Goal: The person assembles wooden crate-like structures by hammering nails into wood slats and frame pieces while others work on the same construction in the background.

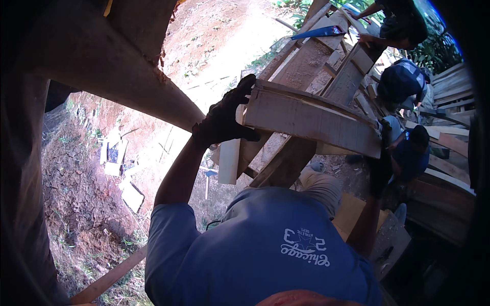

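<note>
gloved hands [224,120] grip pale wooden board [311,122] ends; blue handsaw [319,32] beyond.

Single head view, worn high, looking steeply down over the person's own blue shirt [265,245] and forearms. Close to the chest; gloved left hand [224,120] and held board [311,120] at mid-frame, within arm's reach. Bare earth ground [168,137] far below. Fisheye: straight edges bent toward rim, dark corners. Other workers [403,81] upper right, farther off.
</note>
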Available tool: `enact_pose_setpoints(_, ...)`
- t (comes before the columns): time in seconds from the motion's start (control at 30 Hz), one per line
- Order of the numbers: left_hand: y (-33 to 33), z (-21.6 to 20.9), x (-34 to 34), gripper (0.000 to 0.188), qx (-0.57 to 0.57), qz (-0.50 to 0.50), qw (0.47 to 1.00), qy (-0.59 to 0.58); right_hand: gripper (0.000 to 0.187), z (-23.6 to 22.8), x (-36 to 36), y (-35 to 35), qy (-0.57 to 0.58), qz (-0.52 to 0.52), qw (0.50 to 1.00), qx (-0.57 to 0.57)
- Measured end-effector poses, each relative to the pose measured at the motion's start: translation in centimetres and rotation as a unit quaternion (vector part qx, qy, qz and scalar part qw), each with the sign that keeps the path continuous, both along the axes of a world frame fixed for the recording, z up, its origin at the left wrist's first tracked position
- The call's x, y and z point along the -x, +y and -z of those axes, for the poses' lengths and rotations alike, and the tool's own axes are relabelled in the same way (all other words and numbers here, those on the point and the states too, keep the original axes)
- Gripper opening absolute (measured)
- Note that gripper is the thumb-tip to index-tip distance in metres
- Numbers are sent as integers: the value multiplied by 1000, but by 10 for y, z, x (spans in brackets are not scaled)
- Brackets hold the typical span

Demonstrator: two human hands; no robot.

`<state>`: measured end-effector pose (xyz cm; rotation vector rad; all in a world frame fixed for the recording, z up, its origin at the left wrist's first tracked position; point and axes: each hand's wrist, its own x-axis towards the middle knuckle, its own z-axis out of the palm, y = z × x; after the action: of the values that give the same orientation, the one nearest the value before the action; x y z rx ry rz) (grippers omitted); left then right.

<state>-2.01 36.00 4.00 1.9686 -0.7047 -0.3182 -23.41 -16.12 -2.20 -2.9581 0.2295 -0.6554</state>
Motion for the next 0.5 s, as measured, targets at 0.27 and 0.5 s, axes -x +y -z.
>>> enact_pose_setpoints(0.27, -29, 79, -4, 131, 122, -96, 987, -52, 49, -31, 5, -1, 6, 4, 999, 32)
enact_pose_setpoints(0.5, -53, 113, -7, 129, 223, -129, 965, -57, 45, -71, -5, -3, 36, -62, 984, 162)
